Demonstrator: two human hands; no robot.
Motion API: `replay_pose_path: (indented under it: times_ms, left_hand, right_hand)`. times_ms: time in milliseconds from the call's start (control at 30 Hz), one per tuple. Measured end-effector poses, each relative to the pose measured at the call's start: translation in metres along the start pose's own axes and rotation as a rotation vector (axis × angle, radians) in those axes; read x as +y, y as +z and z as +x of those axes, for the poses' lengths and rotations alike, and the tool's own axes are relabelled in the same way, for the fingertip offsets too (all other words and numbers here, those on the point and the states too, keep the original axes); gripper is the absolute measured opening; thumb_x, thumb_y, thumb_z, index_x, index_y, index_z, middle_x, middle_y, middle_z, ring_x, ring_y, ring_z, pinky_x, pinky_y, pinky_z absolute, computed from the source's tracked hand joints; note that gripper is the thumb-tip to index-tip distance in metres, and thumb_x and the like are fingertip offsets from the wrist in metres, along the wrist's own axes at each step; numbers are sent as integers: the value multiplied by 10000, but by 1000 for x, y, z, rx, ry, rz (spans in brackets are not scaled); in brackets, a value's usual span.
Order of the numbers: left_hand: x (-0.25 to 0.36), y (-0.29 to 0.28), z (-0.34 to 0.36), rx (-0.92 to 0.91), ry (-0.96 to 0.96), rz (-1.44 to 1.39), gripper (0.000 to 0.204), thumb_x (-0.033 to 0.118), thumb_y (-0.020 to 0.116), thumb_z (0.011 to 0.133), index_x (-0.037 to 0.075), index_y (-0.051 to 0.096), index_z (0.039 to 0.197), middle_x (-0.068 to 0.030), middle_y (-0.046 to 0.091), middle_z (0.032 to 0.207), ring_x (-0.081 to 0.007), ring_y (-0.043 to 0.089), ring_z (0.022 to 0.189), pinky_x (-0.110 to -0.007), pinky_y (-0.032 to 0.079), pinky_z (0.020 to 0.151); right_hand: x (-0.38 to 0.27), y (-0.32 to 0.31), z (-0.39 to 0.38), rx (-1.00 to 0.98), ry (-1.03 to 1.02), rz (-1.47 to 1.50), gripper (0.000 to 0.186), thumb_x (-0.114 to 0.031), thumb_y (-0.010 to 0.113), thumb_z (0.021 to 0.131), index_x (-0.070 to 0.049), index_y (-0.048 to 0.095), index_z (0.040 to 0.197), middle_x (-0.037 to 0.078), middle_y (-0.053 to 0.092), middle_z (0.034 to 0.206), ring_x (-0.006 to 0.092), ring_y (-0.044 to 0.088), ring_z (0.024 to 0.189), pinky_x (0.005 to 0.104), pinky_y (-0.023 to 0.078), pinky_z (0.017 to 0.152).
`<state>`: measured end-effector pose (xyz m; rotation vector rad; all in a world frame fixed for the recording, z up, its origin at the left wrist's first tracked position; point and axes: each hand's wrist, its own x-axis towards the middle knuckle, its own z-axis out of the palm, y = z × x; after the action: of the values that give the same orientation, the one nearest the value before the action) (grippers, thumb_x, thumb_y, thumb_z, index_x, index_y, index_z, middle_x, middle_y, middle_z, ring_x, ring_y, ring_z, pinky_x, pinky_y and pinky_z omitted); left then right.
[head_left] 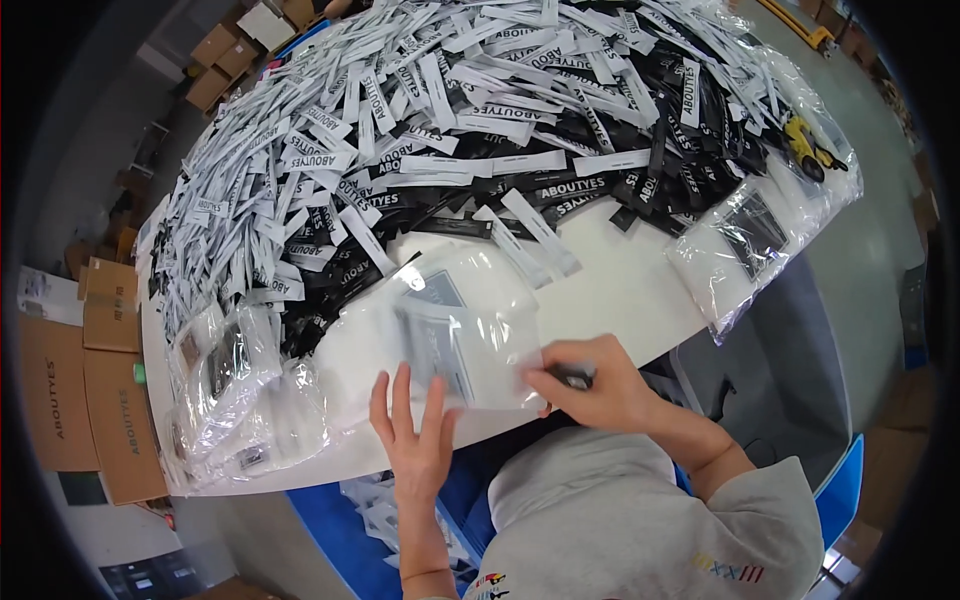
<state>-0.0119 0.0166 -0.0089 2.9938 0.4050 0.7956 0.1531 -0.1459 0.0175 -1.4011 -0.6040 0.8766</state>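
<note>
Left hand [420,450]: fingers spread kinda loose, near edge of the clear bag [495,340]
Right hand [607,388]: curled round some little dark thing [573,377]
Bag spot: on the white table [630,275], packets [500,127] piled behind

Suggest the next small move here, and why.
Perhaps press the left hand onto the clear bag to steady it: it lies spread at the bag's near edge, while the right hand, gripping a dark object, is at the right side.
</note>
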Motion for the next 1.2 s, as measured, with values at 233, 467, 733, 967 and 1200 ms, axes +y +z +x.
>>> replay_pose_path:
  times_ms: [233, 467, 733, 967, 1200]
  left_hand:
    - [33, -2, 5, 41, -340, -764, 413, 122, 764, 699, -29, 612, 1052, -178, 638, 982, -339, 629, 860, -367, 498, 770]
    - [23, 2, 8, -59, -97, -605, 281, -48, 635, 721, -30, 630, 1001, -177, 655, 898, -326, 653, 784, -335, 518, 697]
    - [42, 23, -4, 28, -342, -702, 400, -15, 657, 687, -28, 607, 1084, -162, 650, 930, -299, 649, 815, -322, 507, 728]
    - [65, 36, 8, 283, -458, -891, 479, 38, 676, 725, -77, 529, 1166, -143, 602, 1094, -200, 594, 953, -295, 467, 829]
    - [65, 41, -8, 186, -543, -853, 449, 89, 666, 766, -105, 541, 1151, -183, 611, 1110, -214, 622, 952, -298, 474, 837]
  right_hand:
    - [25, 17, -4, -30, -788, -578, 459, 55, 682, 568, 6, 587, 1014, 148, 631, 1019, 283, 647, 802, 329, 536, 607]
    - [27, -8, 4, -313, -668, -576, 492, 46, 691, 531, 4, 581, 1008, 139, 627, 1062, 293, 628, 904, 360, 529, 678]
    - [19, 15, 2, 13, -755, -983, 471, -63, 686, 594, -13, 577, 1050, 137, 619, 1084, 277, 634, 901, 308, 523, 540]
    - [42, 27, 16, 335, -1028, -831, 372, -89, 635, 646, -19, 617, 1011, 121, 643, 1026, 236, 645, 872, 293, 543, 593]
    - [46, 23, 10, 316, -1080, -964, 354, -45, 642, 717, -25, 634, 1070, 105, 641, 1000, 280, 633, 909, 387, 533, 782]
